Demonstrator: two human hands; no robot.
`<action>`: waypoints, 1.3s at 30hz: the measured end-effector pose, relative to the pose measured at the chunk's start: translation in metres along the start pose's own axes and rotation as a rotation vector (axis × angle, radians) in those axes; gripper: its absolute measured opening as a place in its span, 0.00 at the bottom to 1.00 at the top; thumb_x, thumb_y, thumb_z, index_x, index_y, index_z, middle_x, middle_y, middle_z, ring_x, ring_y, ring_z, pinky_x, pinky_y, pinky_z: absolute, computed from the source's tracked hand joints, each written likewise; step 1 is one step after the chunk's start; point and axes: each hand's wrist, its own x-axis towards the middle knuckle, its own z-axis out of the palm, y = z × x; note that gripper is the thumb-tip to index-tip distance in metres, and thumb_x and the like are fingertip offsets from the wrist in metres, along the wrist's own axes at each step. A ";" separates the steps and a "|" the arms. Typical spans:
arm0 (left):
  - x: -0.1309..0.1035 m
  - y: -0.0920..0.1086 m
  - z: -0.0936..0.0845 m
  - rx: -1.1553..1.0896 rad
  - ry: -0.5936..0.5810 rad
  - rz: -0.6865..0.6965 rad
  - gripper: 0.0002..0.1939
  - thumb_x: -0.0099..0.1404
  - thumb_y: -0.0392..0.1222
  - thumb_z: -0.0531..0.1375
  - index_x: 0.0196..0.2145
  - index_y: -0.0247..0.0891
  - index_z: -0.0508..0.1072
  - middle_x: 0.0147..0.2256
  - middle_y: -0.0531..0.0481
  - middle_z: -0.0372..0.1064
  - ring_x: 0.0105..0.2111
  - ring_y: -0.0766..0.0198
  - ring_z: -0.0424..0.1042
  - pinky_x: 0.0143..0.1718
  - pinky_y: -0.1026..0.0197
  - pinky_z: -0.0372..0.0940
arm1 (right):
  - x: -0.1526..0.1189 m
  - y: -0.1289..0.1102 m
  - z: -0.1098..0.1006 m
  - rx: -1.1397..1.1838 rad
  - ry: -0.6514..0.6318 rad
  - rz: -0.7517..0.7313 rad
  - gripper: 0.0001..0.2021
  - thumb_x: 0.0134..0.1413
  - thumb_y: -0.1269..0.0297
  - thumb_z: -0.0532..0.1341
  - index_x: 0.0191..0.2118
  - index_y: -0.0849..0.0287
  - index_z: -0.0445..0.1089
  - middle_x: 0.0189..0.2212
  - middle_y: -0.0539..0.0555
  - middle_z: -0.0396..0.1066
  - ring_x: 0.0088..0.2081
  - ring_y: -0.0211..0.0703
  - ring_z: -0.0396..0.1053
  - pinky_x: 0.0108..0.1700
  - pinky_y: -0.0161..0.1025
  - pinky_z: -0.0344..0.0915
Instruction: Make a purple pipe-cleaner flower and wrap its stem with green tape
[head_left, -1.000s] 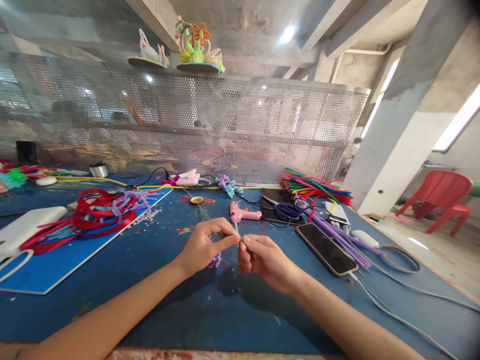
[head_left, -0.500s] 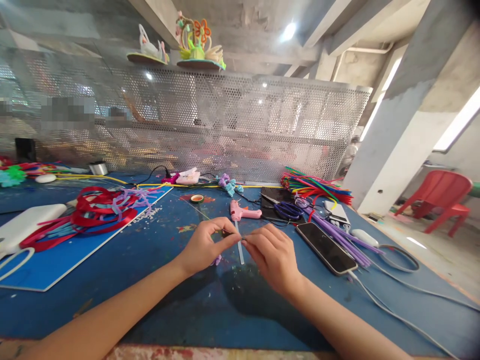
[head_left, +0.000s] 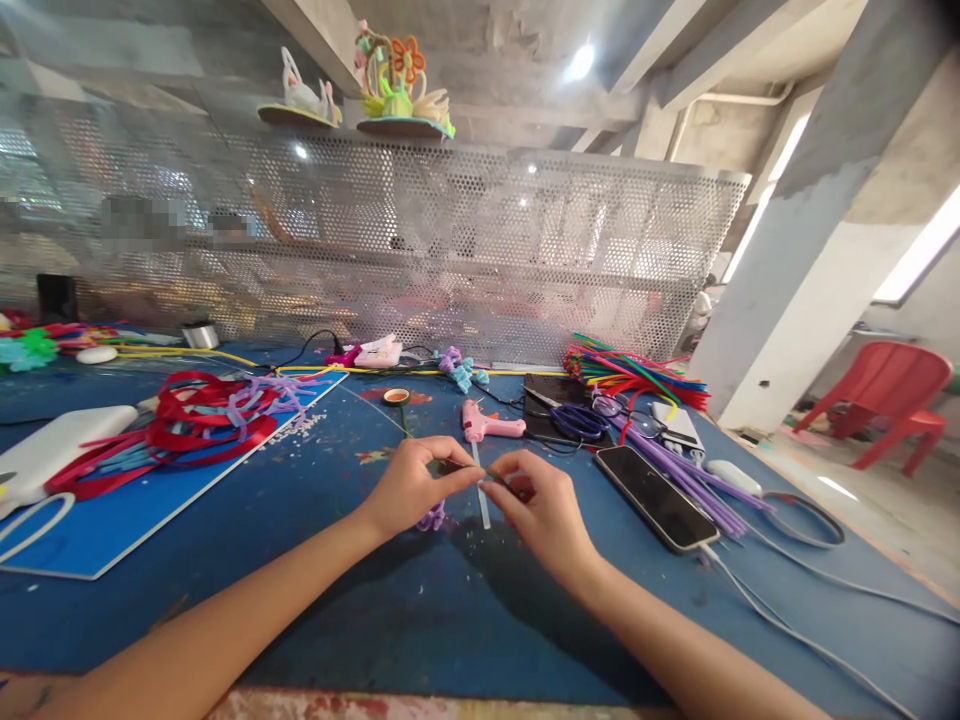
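Note:
My left hand point(head_left: 420, 480) is closed, thumb and forefinger pinching a thin dark green strip of tape point(head_left: 454, 465). Fingertip to fingertip with it, my right hand point(head_left: 541, 505) is also closed in a pinch on the strip. From behind the left hand, a green tail runs up to a small tape roll point(head_left: 396, 397). A thin pale wire slants up and left there too; where it ends is hidden. Below the left hand shows a purple fuzzy flower point(head_left: 431, 517), partly covered. A clear glue stick point(head_left: 484, 508) lies beneath the fingertips, by a pink glue gun point(head_left: 491, 424).
To the right lie scissors point(head_left: 577, 420), purple pipe cleaners point(head_left: 675, 465) and a phone point(head_left: 656, 497) on a cable. A blue board point(head_left: 150, 520) with red ribbon point(head_left: 176, 430) is at left. Colourful pipe cleaners point(head_left: 637, 375) lie before a perforated metal screen point(head_left: 480, 250).
My right hand has turned, its thumb and forefinger now more spread out along the strip. More of the purple flower shows below my left hand. The view has shifted slightly.

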 end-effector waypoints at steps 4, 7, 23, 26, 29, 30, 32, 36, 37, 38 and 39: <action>0.001 -0.002 0.002 -0.040 0.000 -0.039 0.10 0.58 0.46 0.63 0.27 0.36 0.75 0.26 0.51 0.72 0.27 0.64 0.68 0.29 0.65 0.63 | -0.002 -0.002 -0.003 -0.151 0.060 -0.134 0.11 0.57 0.57 0.57 0.29 0.58 0.68 0.23 0.50 0.65 0.22 0.36 0.62 0.26 0.33 0.58; 0.003 -0.003 0.000 -0.072 0.047 -0.042 0.09 0.59 0.45 0.62 0.28 0.36 0.76 0.26 0.52 0.72 0.25 0.66 0.68 0.28 0.65 0.63 | -0.001 -0.005 -0.004 -0.076 0.026 -0.056 0.16 0.60 0.55 0.54 0.26 0.59 0.67 0.20 0.49 0.64 0.22 0.35 0.61 0.26 0.33 0.57; 0.002 -0.004 0.000 -0.030 0.123 0.024 0.10 0.60 0.47 0.61 0.30 0.38 0.77 0.27 0.51 0.68 0.27 0.65 0.65 0.28 0.64 0.58 | 0.001 -0.007 -0.002 -0.050 -0.048 0.006 0.13 0.58 0.57 0.55 0.29 0.60 0.68 0.20 0.46 0.61 0.24 0.35 0.57 0.27 0.32 0.52; 0.002 -0.003 0.001 -0.037 0.122 0.033 0.10 0.61 0.47 0.61 0.30 0.38 0.77 0.28 0.50 0.69 0.29 0.64 0.66 0.29 0.64 0.59 | 0.002 -0.008 -0.001 0.031 -0.111 0.043 0.16 0.57 0.54 0.55 0.27 0.60 0.69 0.19 0.47 0.61 0.23 0.35 0.57 0.26 0.32 0.51; 0.004 -0.003 0.001 -0.088 0.123 0.019 0.09 0.60 0.46 0.62 0.31 0.38 0.77 0.29 0.50 0.70 0.29 0.64 0.67 0.30 0.64 0.60 | 0.003 -0.007 0.001 0.421 -0.249 0.214 0.17 0.54 0.49 0.58 0.28 0.61 0.67 0.17 0.46 0.58 0.19 0.32 0.52 0.23 0.32 0.49; 0.004 -0.004 0.001 -0.117 0.121 0.018 0.09 0.60 0.45 0.62 0.31 0.37 0.77 0.29 0.50 0.69 0.29 0.64 0.67 0.31 0.64 0.60 | 0.003 -0.006 0.001 0.582 -0.295 0.281 0.17 0.53 0.49 0.59 0.28 0.60 0.66 0.16 0.44 0.56 0.18 0.32 0.49 0.23 0.31 0.49; 0.005 -0.004 0.000 -0.185 0.111 0.017 0.08 0.59 0.44 0.62 0.30 0.37 0.77 0.28 0.51 0.69 0.29 0.64 0.66 0.32 0.64 0.61 | 0.004 -0.006 0.002 0.812 -0.362 0.380 0.17 0.51 0.49 0.60 0.27 0.59 0.63 0.15 0.43 0.53 0.18 0.31 0.47 0.22 0.31 0.49; 0.004 0.000 0.000 -0.210 0.112 -0.024 0.08 0.58 0.43 0.63 0.26 0.37 0.76 0.24 0.54 0.65 0.26 0.67 0.63 0.29 0.65 0.59 | 0.003 -0.003 0.003 0.586 -0.264 0.267 0.16 0.54 0.49 0.58 0.30 0.59 0.67 0.18 0.45 0.59 0.19 0.32 0.52 0.23 0.32 0.52; 0.004 0.001 0.001 -0.194 0.120 -0.037 0.08 0.57 0.43 0.63 0.24 0.36 0.75 0.22 0.54 0.65 0.25 0.67 0.63 0.28 0.65 0.58 | 0.002 -0.002 0.003 0.426 -0.184 0.175 0.15 0.53 0.51 0.59 0.33 0.59 0.68 0.20 0.46 0.61 0.20 0.33 0.54 0.24 0.32 0.53; 0.003 0.002 0.001 -0.181 0.127 -0.049 0.09 0.57 0.43 0.62 0.23 0.36 0.75 0.22 0.54 0.64 0.24 0.67 0.62 0.27 0.65 0.58 | 0.001 -0.001 0.003 0.264 -0.098 0.081 0.13 0.52 0.53 0.61 0.36 0.59 0.69 0.21 0.46 0.62 0.21 0.33 0.55 0.25 0.32 0.53; 0.003 0.003 0.002 -0.172 0.130 -0.059 0.10 0.57 0.43 0.62 0.22 0.36 0.74 0.21 0.54 0.64 0.23 0.67 0.61 0.26 0.65 0.58 | 0.000 0.000 0.002 0.116 -0.019 -0.003 0.12 0.51 0.56 0.62 0.37 0.59 0.69 0.22 0.46 0.63 0.22 0.33 0.56 0.25 0.32 0.53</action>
